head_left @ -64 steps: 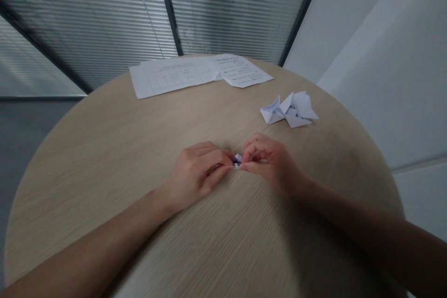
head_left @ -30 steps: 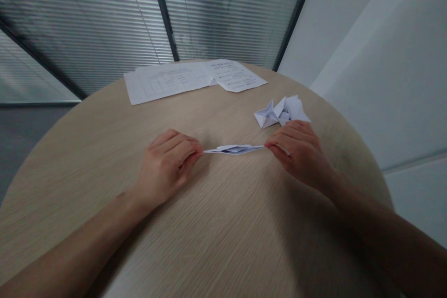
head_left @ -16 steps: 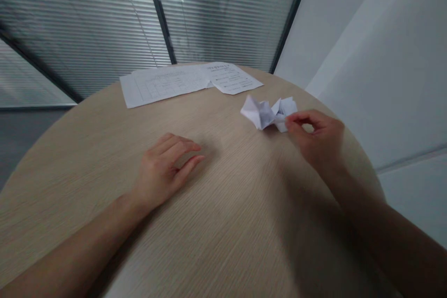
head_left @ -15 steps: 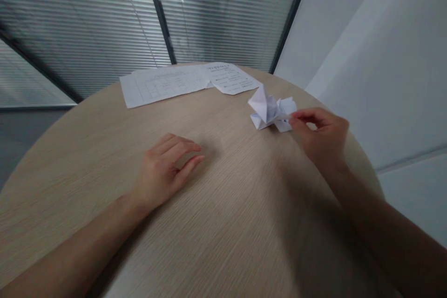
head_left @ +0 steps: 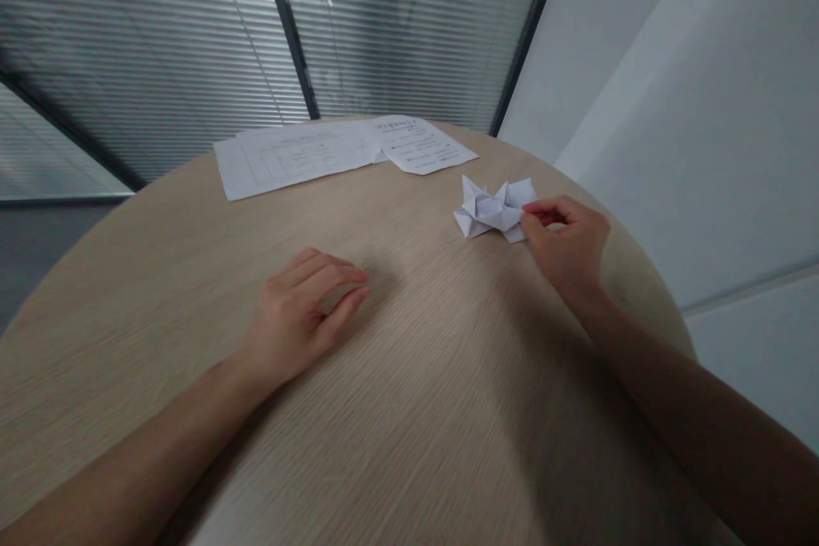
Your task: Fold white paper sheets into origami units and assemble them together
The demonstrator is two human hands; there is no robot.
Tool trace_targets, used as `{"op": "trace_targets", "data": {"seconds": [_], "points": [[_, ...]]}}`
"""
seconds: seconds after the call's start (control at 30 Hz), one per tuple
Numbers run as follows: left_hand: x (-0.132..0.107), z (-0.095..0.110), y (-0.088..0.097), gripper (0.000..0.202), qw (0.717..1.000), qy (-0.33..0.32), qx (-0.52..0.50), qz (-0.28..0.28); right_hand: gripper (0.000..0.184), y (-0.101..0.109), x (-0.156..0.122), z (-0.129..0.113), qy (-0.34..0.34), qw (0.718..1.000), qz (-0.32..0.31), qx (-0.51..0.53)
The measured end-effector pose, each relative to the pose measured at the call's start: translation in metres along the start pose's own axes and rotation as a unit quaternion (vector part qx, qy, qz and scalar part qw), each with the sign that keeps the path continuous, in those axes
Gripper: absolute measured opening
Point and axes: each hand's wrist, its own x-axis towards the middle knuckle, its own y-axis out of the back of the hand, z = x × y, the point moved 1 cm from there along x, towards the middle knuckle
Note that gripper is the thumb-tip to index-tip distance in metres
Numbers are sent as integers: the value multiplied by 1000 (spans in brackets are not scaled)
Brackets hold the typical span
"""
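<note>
A small heap of white folded paper shapes (head_left: 491, 209) lies on the round wooden table (head_left: 409, 409) toward its right side. My right hand (head_left: 566, 246) rests just right of the heap, its thumb and forefinger pinched on the edge of one folded shape. My left hand (head_left: 304, 311) lies palm down on the bare wood near the middle of the table, with its fingers loosely stretched out and nothing in it.
Two printed paper sheets (head_left: 333, 152) lie flat at the far edge of the table. Behind them stands a glass wall with closed blinds (head_left: 192, 26) and dark frames. A plain white wall (head_left: 691, 102) runs along the right.
The flat folded piece stretched between both hands left my left hand. My right hand carried it to the heap at the right. My left hand settled flat on the table.
</note>
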Motion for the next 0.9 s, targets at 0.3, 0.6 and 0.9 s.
{"op": "trace_targets", "data": {"seconds": [0.3,0.6,0.9], "points": [[2,3,1,3,1000,-2,-6,4,14,-6,1,5,19,1000,-14,13],[0,0,1,4,1000,12,-9,13,19,-6,0,8,24,999,-8,26],[-2,-12,5,13,983,179,-1,50,8,-2,4,14,-46,992,56,108]]}}
